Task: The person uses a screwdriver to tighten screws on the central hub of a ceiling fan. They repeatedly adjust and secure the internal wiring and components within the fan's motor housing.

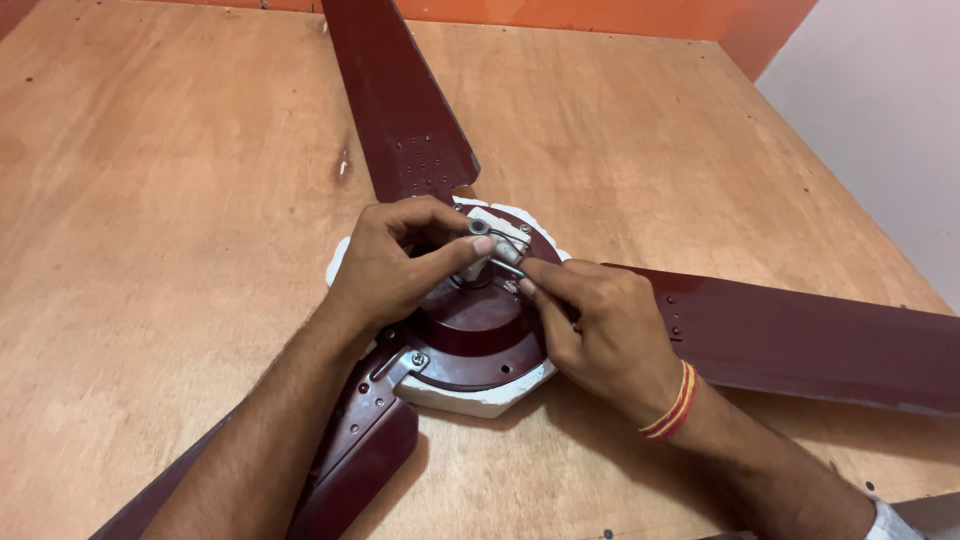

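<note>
A dark maroon ceiling fan lies on a plywood table, its round motor housing [478, 335] resting on a white foam block [470, 398]. My left hand [395, 262] pinches a small white part with wires [497, 240] at the fan's central shaft, thumb and forefinger closed on it. My right hand [600, 325] comes in from the right and grips the thin wires [508, 266] just beside that part with its fingertips. A red and yellow thread band [672, 403] circles my right wrist. The shaft itself is mostly hidden under my fingers.
Three maroon blades spread from the hub: one toward the far edge [395, 95], one to the right [820, 340], one toward the near left [350, 460]. The plywood table [160, 220] meets an orange wall [600, 15] at the back and a pale wall [880, 110] on the right.
</note>
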